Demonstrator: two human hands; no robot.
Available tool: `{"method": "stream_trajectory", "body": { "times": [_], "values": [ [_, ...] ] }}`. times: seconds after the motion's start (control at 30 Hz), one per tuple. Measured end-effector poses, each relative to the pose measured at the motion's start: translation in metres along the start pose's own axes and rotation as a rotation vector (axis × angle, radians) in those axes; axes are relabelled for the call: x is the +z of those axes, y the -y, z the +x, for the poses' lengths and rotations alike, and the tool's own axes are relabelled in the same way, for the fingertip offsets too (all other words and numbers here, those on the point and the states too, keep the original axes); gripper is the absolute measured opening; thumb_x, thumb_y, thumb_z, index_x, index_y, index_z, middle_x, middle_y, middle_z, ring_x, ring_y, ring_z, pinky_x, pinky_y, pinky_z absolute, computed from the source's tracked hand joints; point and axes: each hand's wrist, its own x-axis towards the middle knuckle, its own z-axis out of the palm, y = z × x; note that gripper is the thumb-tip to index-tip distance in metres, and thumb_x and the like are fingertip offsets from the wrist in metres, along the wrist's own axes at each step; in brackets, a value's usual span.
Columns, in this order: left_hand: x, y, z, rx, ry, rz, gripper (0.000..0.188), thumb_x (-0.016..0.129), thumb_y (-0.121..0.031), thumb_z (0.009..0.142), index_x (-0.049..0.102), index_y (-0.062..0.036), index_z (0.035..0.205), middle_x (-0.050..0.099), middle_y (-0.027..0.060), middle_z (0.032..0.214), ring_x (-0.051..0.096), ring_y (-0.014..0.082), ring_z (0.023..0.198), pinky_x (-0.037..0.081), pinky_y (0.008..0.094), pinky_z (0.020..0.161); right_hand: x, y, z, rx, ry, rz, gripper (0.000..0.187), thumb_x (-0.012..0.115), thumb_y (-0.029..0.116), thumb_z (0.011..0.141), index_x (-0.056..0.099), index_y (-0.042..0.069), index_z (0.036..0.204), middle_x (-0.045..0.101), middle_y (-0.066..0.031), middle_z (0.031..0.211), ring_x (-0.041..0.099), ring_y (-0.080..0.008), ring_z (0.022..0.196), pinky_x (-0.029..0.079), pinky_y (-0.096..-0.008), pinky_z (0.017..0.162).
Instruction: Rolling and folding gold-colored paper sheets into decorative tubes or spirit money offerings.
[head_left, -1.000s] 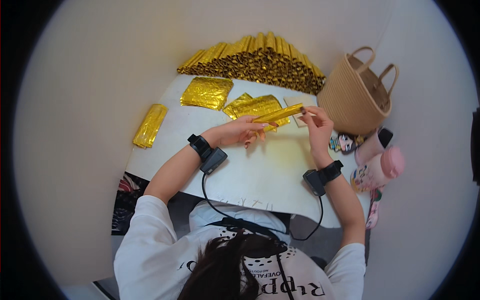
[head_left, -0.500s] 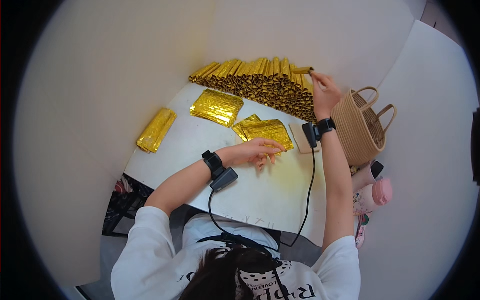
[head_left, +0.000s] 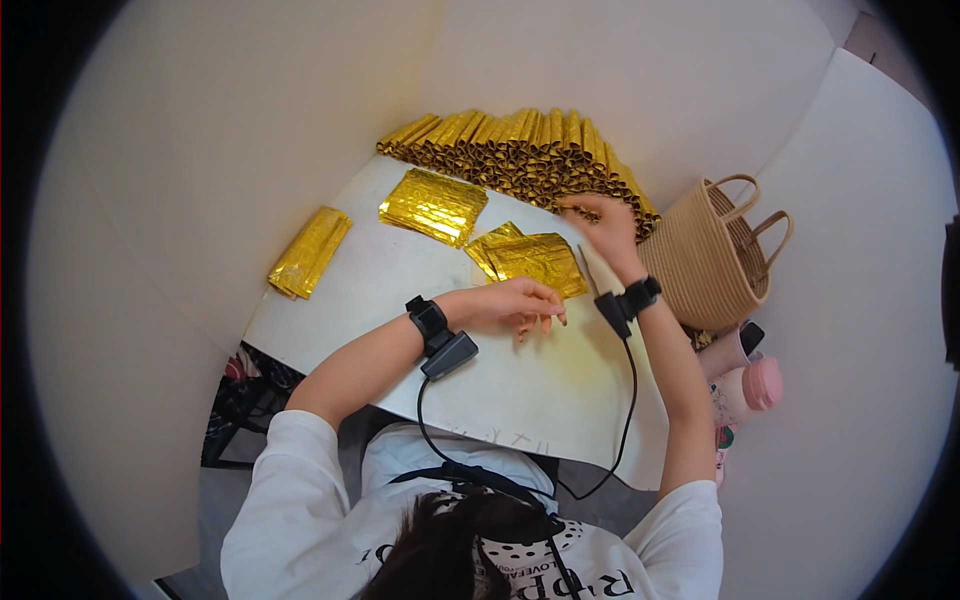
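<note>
My left hand (head_left: 528, 302) hovers above the white table with its fingers loosely apart and nothing in them. Just beyond it lie loose gold foil sheets (head_left: 545, 262), fanned over one another. A neater stack of gold foil sheets (head_left: 432, 207) sits to their left. My right hand (head_left: 608, 228) is at the front right of a big heap of rolled gold foil tubes (head_left: 510, 150); motion smears its fingers, and I cannot make out anything in them. The tubes lie piled against the wall, their open ends facing me.
A folded bundle of gold foil (head_left: 310, 253) lies at the table's left edge. On the right stand a woven rope basket (head_left: 705, 255) with two handles and a pink-lidded bottle (head_left: 748, 388). A beige pad (head_left: 600, 275) is partly behind my right wrist. Cables hang from both wristbands.
My right hand has let go of a gold foil tube on top of the heap and come down toward me and to the left. My left hand has barely moved.
</note>
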Motion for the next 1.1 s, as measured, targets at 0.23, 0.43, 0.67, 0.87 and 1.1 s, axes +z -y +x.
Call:
{"method": "stream_trajectory", "body": {
  "times": [0.23, 0.43, 0.67, 0.87, 1.1],
  "values": [
    [0.005, -0.005, -0.002, 0.001, 0.052, 0.134, 0.020, 0.059, -0.025, 0.093, 0.063, -0.0059, 0.097, 0.061, -0.0025, 0.073, 0.048, 0.0023, 0.055, 0.038, 0.0174, 0.050, 0.022, -0.007, -0.081, -0.223, 0.559, 0.103, 0.068, 0.072, 0.036, 0.076, 0.048, 0.016, 0.136, 0.044, -0.0165, 0.140, 0.033, -0.0393, 0.134, 0.028, -0.0431, 0.109],
    [0.006, -0.006, -0.003, -0.002, 0.002, 0.121, 0.019, 0.058, -0.024, 0.093, 0.062, -0.0067, 0.098, 0.061, -0.0016, 0.074, 0.050, 0.0029, 0.055, 0.040, 0.0167, 0.051, 0.013, -0.007, -0.084, -0.168, 0.571, 0.203, 0.068, 0.071, 0.034, 0.078, 0.045, 0.014, 0.138, 0.047, -0.0175, 0.138, 0.038, -0.0351, 0.132, 0.032, -0.0411, 0.107],
    [0.004, -0.003, -0.001, 0.019, 0.036, 0.034, 0.018, 0.059, -0.023, 0.093, 0.061, -0.0074, 0.101, 0.062, -0.0002, 0.074, 0.051, 0.0034, 0.054, 0.043, 0.0175, 0.052, 0.001, -0.003, -0.088, -0.017, 0.523, 0.384, 0.067, 0.076, 0.024, 0.074, 0.049, 0.016, 0.135, 0.059, -0.0169, 0.123, 0.059, -0.0297, 0.110, 0.047, -0.0349, 0.092],
    [0.006, -0.007, -0.004, 0.012, 0.028, 0.031, 0.020, 0.060, -0.023, 0.092, 0.062, -0.0074, 0.103, 0.061, 0.0006, 0.077, 0.048, 0.0028, 0.053, 0.039, 0.0172, 0.051, 0.006, -0.014, -0.091, -0.002, 0.452, 0.344, 0.043, 0.077, 0.016, 0.072, 0.067, 0.010, 0.113, 0.066, -0.0135, 0.110, 0.066, -0.0231, 0.095, 0.051, -0.0321, 0.085],
    [0.006, -0.008, -0.003, 0.010, 0.063, 0.055, 0.022, 0.061, -0.024, 0.091, 0.061, -0.0077, 0.105, 0.061, 0.0007, 0.078, 0.046, 0.0020, 0.052, 0.035, 0.0176, 0.048, 0.010, -0.044, -0.101, 0.339, 0.448, 0.777, 0.022, 0.070, -0.001, 0.078, 0.070, -0.003, 0.099, 0.070, -0.0093, 0.091, 0.065, -0.0102, 0.079, 0.053, -0.0228, 0.072]
  ]
}}
